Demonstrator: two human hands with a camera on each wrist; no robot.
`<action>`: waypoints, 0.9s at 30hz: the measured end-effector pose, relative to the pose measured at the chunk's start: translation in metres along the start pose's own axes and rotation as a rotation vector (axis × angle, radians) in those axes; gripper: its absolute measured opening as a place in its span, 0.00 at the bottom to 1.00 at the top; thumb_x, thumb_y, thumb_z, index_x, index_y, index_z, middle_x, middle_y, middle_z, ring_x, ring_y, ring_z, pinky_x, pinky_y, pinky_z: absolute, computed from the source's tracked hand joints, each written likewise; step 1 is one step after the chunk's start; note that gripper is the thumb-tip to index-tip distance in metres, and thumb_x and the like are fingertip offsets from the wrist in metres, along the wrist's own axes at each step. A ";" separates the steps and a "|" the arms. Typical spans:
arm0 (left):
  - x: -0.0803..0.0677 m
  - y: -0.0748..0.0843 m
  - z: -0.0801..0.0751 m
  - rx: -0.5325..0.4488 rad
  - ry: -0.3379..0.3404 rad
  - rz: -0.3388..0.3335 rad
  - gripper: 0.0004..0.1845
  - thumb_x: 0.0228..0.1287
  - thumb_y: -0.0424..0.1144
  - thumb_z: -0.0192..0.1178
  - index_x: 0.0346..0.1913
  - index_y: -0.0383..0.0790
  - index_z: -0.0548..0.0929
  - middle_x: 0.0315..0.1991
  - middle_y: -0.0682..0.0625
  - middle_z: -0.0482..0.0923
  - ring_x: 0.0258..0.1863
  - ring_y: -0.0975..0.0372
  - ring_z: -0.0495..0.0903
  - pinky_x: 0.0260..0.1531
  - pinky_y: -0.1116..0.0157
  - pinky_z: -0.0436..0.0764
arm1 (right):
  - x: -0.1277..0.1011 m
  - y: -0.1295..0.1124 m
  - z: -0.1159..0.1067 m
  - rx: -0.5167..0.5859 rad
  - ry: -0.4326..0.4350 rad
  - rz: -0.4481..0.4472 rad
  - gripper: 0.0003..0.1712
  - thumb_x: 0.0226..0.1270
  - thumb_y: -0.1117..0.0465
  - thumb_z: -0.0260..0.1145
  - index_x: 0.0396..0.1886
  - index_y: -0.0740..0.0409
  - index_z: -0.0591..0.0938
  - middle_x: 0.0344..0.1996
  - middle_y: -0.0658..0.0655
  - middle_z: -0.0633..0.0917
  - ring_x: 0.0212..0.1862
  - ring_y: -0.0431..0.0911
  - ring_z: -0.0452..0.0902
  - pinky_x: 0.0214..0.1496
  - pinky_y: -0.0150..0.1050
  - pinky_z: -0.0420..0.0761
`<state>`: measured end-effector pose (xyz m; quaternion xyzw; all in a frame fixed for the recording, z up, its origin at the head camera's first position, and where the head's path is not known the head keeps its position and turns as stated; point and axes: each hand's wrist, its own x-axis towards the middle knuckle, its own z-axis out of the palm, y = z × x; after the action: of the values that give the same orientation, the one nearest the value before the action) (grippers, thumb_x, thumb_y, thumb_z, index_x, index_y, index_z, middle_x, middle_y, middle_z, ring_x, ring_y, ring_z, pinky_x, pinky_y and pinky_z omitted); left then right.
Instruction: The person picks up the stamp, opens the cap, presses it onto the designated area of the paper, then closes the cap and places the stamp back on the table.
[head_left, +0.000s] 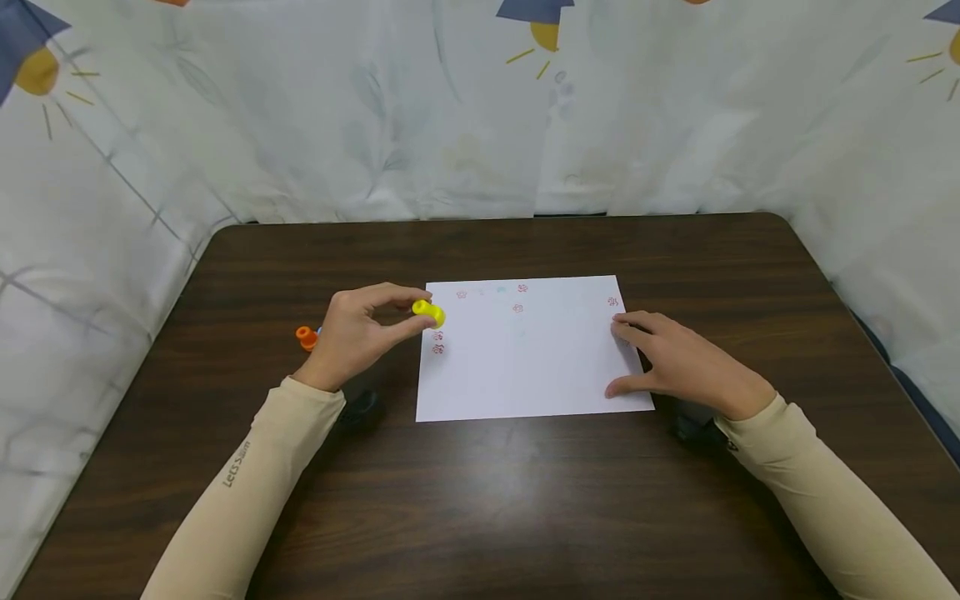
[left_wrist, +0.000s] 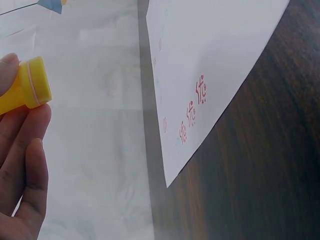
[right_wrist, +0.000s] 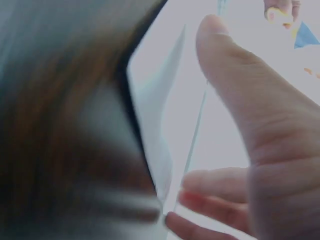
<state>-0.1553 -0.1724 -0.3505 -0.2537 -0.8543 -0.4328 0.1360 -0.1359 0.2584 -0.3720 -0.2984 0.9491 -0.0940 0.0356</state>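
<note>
My left hand (head_left: 356,329) pinches a small yellow stamp (head_left: 429,313) between thumb and fingers, raised over the left edge of a white paper sheet (head_left: 525,367). In the left wrist view the stamp (left_wrist: 35,84) shows a wide round end with a pale seam. Red printed marks (left_wrist: 191,114) run along the sheet's left side, and other small red and faint prints lie near its far edge. My right hand (head_left: 667,358) rests on the sheet's right edge, thumb and fingers spread apart, gripping nothing visible.
An orange stamp (head_left: 306,337) stands on the dark wooden table (head_left: 480,508) left of my left hand, with a bit of something blue beside it, mostly hidden. A pale patterned curtain (head_left: 480,125) hangs behind the table and along its sides.
</note>
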 end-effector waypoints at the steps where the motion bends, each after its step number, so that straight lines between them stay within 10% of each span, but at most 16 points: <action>1: 0.000 0.000 0.000 0.005 -0.001 -0.001 0.18 0.51 0.31 0.80 0.47 0.41 0.92 0.41 0.48 0.92 0.38 0.67 0.85 0.44 0.80 0.84 | 0.000 0.001 -0.001 -0.002 0.020 0.001 0.54 0.52 0.35 0.79 0.69 0.66 0.77 0.68 0.68 0.78 0.67 0.64 0.77 0.67 0.61 0.80; 11: 0.003 0.002 -0.002 0.025 0.011 -0.014 0.17 0.53 0.33 0.79 0.48 0.39 0.91 0.43 0.48 0.92 0.39 0.66 0.85 0.45 0.78 0.85 | 0.003 0.009 -0.020 0.021 0.281 0.023 0.43 0.53 0.48 0.83 0.66 0.61 0.80 0.61 0.64 0.84 0.60 0.61 0.82 0.60 0.60 0.83; 17: 0.009 0.007 -0.004 -0.046 0.030 0.000 0.18 0.55 0.33 0.78 0.50 0.41 0.91 0.43 0.48 0.92 0.37 0.75 0.84 0.40 0.80 0.84 | 0.014 0.009 -0.029 0.092 0.571 -0.054 0.40 0.49 0.61 0.85 0.65 0.59 0.81 0.52 0.61 0.86 0.46 0.53 0.86 0.43 0.38 0.83; 22: 0.015 0.013 -0.002 -0.105 0.055 -0.011 0.18 0.55 0.32 0.78 0.51 0.41 0.90 0.44 0.48 0.92 0.39 0.72 0.84 0.39 0.76 0.84 | 0.021 -0.001 -0.040 0.264 0.695 -0.029 0.38 0.50 0.69 0.83 0.64 0.55 0.82 0.50 0.58 0.88 0.46 0.43 0.85 0.52 0.19 0.78; 27: 0.022 0.024 0.002 -0.176 0.087 -0.022 0.17 0.56 0.31 0.77 0.51 0.38 0.90 0.44 0.44 0.91 0.41 0.70 0.85 0.48 0.73 0.86 | 0.026 -0.013 -0.050 0.513 0.701 -0.003 0.44 0.54 0.74 0.79 0.71 0.51 0.77 0.59 0.51 0.84 0.53 0.30 0.83 0.54 0.21 0.82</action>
<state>-0.1602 -0.1522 -0.3255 -0.2363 -0.8088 -0.5184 0.1456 -0.1562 0.2409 -0.3206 -0.2313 0.8493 -0.4226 -0.2157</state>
